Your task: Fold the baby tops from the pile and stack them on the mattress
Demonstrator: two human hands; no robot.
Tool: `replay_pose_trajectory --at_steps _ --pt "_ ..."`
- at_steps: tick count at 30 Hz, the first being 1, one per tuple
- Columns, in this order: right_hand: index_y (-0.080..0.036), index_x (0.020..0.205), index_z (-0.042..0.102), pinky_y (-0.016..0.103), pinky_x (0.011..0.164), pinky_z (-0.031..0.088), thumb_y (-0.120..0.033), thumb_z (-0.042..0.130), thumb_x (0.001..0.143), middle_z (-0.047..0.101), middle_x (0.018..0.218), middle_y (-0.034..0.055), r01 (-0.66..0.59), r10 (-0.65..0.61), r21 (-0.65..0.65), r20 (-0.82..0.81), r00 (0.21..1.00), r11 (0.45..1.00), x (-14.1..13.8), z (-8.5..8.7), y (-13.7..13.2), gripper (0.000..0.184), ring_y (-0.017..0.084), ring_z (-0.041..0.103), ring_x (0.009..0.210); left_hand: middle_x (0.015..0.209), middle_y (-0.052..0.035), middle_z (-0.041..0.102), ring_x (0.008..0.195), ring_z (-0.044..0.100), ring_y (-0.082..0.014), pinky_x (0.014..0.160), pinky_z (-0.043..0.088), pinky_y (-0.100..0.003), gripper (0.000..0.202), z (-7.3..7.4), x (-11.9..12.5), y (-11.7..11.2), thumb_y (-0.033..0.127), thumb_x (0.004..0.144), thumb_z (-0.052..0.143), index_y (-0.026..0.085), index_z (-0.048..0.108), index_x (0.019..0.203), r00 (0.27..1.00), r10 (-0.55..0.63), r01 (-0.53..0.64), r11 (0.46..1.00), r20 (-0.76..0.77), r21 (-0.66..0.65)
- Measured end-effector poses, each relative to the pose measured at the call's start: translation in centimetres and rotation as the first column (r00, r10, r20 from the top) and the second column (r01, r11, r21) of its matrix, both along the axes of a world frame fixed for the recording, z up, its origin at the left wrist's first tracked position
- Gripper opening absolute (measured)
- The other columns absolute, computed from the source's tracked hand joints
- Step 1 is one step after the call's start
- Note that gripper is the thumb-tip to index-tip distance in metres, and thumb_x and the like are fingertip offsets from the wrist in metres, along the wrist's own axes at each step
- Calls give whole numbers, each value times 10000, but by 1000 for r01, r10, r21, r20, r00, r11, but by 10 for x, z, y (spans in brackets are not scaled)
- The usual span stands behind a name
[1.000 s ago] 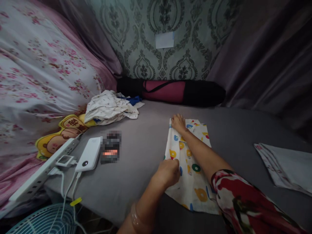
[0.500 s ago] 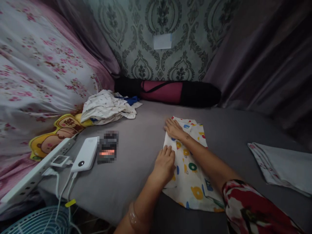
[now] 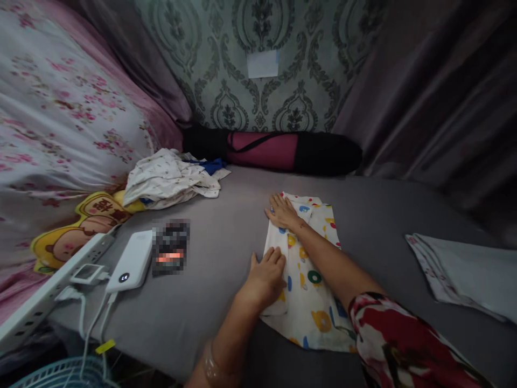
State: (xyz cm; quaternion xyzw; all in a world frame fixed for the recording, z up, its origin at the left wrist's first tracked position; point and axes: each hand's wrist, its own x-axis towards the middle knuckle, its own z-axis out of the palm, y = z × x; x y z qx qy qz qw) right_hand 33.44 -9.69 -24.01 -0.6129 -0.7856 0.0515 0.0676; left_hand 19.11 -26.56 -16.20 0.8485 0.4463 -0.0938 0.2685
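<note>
A white garment (image 3: 301,291) with yellow, blue, green and red prints lies spread on the grey bed sheet, its left side folded inward in a strip. My right hand (image 3: 283,212) rests flat near the far left corner of the cloth, fingers stretched out. Closer to me, my left hand (image 3: 266,277) presses on the folded strip along the left edge, fingers laid out and thumb apart. My right forearm crosses over the garment and covers part of its right side.
A folded white cloth (image 3: 464,269) lies at right. Far left are a crumpled white garment (image 3: 169,175) and a yellow cartoon cushion (image 3: 64,242). Nearer are a white power bank (image 3: 131,261), a power strip (image 3: 60,293) and a pixelated item (image 3: 172,248). A black-and-maroon long bag (image 3: 262,151) lines the wall.
The view has shifted slightly, moving the scene a little leftward. My left thumb now stands apart from the fingers. Both hands stay on the garment, which keeps its shape.
</note>
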Motion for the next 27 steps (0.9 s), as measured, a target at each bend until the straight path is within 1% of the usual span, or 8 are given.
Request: replay_pose_trajectory --at_steps 4,8,11,14,17,20,24,27 --pt "-75 1494 286 444 1178 74 -443 214 962 190 1584 130 6 -7 -61 -32 999 998 8 15 -1 651 247 125 1464 1540 -126 321 1434 264 -262 1121 205 -632 486 1 -8 -6 256 881 530 194 445 1356 997 12 -17 998 75 64" --pt "-109 1496 297 485 1173 55 -405 192 979 199 1585 119 38 -36 64 -39 999 997 26 26 -10 605 252 124 1463 1517 -137 362 1431 275 -259 1135 205 -604 435 -20 -16 -18 334 949 444 186 449 1358 987 -36 -5 968 158 252" --pt "-167 1495 317 508 1162 94 -429 211 984 221 1581 106 68 -67 46 -19 998 997 35 16 -19 584 272 159 1455 1540 -156 302 1447 219 -267 1160 192 -553 546 -45 -18 -26 442 981 337 143 366 1436 986 -57 -9 919 156 394" --pt "-200 1490 329 519 1153 116 -436 232 983 235 1579 91 79 -79 29 3 997 996 38 3 -24 567 268 174 1450 1551 -158 266 1453 190 -271 1169 202 -510 639 -61 -16 -29 519 980 261 109 322 1467 991 -68 11 900 115 436" --pt "-210 1498 309 528 1148 125 -450 230 982 230 1581 88 85 -85 12 5 996 996 39 -2 -23 575 265 173 1450 1553 -155 257 1454 184 -280 1166 195 -527 647 -62 -14 -30 524 982 231 108 321 1469 994 -74 28 885 80 464" --pt "-206 1496 313 541 1149 101 -452 236 980 221 1583 94 95 -95 -12 15 995 995 37 2 -22 577 275 168 1451 1543 -157 284 1445 221 -285 1160 200 -543 633 -55 -15 -34 517 984 231 109 355 1452 994 -78 34 880 72 474" --pt "-96 1485 318 490 1169 37 -361 256 972 234 1572 133 43 -45 77 20 999 996 19 9 -24 581 258 141 1459 1536 -142 312 1440 245 -259 1176 203 -487 613 -52 -17 -49 510 985 244 122 383 1439 991 -93 37 873 92 487" --pt "-27 1479 300 428 1179 68 -379 242 969 236 1567 153 17 -16 56 -19 1000 998 -2 7 -25 623 249 147 1458 1536 -144 310 1444 232 -250 1173 235 -444 643 -59 -17 -59 521 981 250 101 341 1460 990 -95 30 858 100 513"
